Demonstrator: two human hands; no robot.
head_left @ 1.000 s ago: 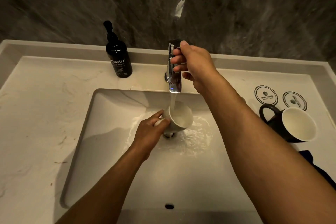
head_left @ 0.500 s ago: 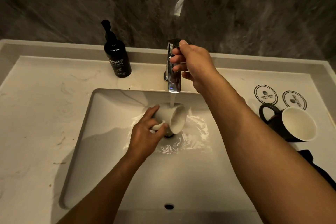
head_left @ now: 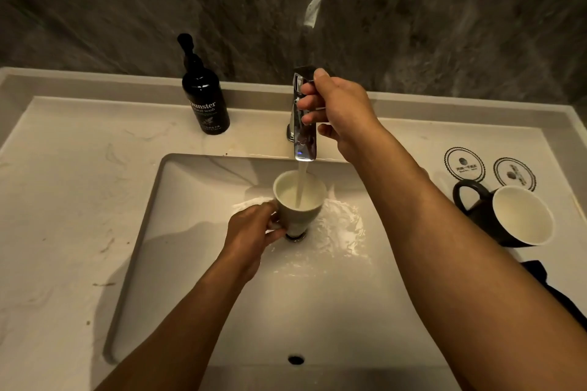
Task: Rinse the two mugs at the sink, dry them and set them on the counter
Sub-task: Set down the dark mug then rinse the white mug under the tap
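My left hand (head_left: 252, 236) grips the handle of a white mug (head_left: 297, 205), held upright over the drain of the white sink (head_left: 178, 232). Water runs from the chrome tap (head_left: 305, 133) straight into the mug, which is nearly full. My right hand (head_left: 338, 108) is closed around the tap's lever at the back of the basin. The second mug (head_left: 511, 216), black outside and white inside, lies tilted on the counter (head_left: 70, 200) at the right, its mouth facing me.
A black hand-wash pump bottle (head_left: 203, 98) stands behind the sink's left corner. Two round printed coasters (head_left: 489, 168) lie behind the black mug. A dark cloth (head_left: 552, 289) lies at the right edge. A dark stone wall rises behind.
Half a second ago the white mug was tipped on its side, pouring out; my left hand has turned it upright under the stream again. My right hand has stayed on the tap.
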